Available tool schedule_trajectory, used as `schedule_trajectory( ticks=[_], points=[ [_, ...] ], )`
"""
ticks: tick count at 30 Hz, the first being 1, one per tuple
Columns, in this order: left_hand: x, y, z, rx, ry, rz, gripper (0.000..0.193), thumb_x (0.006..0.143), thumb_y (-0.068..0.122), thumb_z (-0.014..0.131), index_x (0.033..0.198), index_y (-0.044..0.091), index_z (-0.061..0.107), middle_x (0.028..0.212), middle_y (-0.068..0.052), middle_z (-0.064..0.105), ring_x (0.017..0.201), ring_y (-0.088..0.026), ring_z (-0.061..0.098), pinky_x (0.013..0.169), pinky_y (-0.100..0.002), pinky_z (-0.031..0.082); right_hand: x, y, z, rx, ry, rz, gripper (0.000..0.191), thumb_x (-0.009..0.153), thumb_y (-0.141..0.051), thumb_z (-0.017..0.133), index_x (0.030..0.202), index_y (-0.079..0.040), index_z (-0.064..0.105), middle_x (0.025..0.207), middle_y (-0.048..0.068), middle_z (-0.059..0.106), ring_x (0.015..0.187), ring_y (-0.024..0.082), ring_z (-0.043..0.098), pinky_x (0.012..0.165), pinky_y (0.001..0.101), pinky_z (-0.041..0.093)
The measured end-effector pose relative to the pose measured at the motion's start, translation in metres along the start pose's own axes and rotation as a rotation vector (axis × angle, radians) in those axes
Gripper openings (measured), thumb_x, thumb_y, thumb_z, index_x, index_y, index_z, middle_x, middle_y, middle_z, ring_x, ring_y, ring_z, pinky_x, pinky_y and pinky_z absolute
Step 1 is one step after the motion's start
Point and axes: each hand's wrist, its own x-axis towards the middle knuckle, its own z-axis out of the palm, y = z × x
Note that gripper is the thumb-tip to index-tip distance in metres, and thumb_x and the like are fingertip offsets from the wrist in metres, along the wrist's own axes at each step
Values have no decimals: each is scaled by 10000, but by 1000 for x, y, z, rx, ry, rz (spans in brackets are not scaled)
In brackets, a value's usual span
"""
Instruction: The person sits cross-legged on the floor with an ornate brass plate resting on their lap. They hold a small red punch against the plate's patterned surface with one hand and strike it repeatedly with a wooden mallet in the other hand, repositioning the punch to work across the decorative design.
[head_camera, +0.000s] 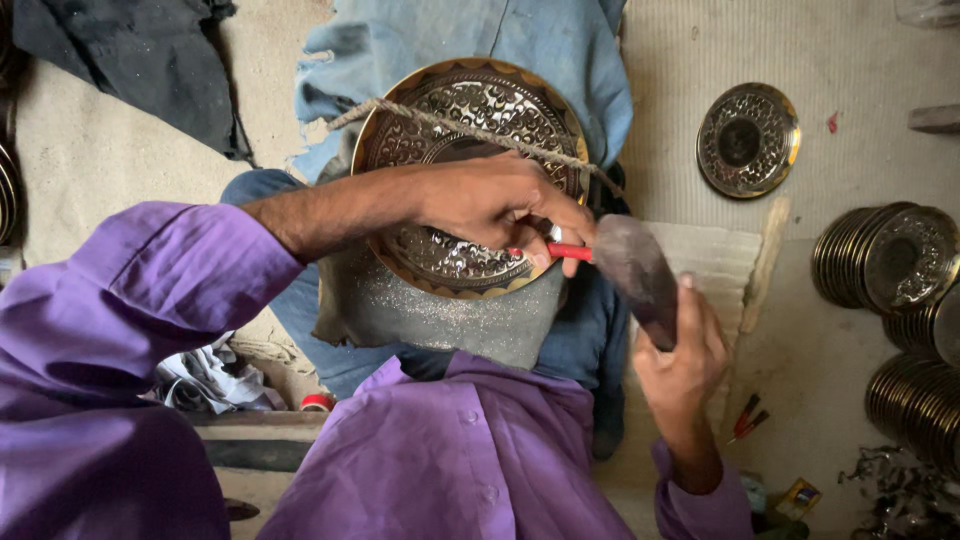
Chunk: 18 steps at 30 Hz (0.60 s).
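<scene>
Brass plate (470, 180) rim under left hand (490, 205)

glossy embossed metal plate (470, 180); rough fibrous rope (450, 125).

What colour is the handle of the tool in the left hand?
Red, in the head view: the tool handle pinched by the left hand.

Clad in a loose purple cotton shirt (440, 460) with small matching buttons down the front placket. Long purple left sleeve (130, 300), wide and creased, pushed back above the wrist, leaving the forearm bare. Purple right cuff (700, 505) gathered just below the wrist. Faded blue denim trousers (290, 300) over the legs, showing beneath the shirt hem. No rings, watch or gloves visible on either grip.
</scene>
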Motion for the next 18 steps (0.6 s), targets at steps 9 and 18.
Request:
schedule_trajectory(
  ticks=[9, 18],
  points=[
    [-1, 6, -4, -57, -3, 103, 475, 904, 109, 751, 1361, 134, 621, 1112, -27, 796, 894, -141, 742, 682, -335, 547, -1, 3, 8, 874, -13, 563, 507, 852, 41, 763, 1278, -1, 491, 952, 181, 631, 852, 278, 636, 823, 348, 544],
    [-1, 5, -3, -1, 16, 173, 477, 890, 65, 732, 1354, 128, 639, 1138, -33, 786, 958, -161, 747, 729, -347, 546, 1, 3, 12, 179, 42, 29, 652, 642, 145, 682, 1262, 95, 485, 1059, 311, 627, 919, 432, 645, 799, 465, 539]
  ],
)
